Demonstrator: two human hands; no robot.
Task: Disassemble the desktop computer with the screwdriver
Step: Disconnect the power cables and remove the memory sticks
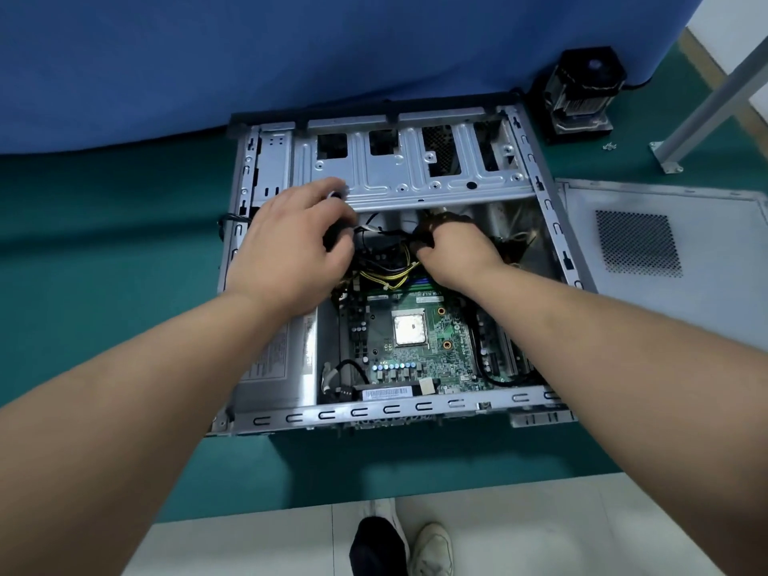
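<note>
Both forearms are bare from the edge of the view down to the wrists, with no sleeve, watch, band or ring to be seen on them. The left hand (291,247) and the right hand (455,251) wear no gloves. At the bottom of the view the person's feet show: a pale, whitish lace-up shoe (432,548) on one foot, and beside it a black covering, a sock or a dark shoe toe (376,542), below a strip of white.

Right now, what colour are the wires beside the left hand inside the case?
Yellow wires, seen in the head view.
</note>
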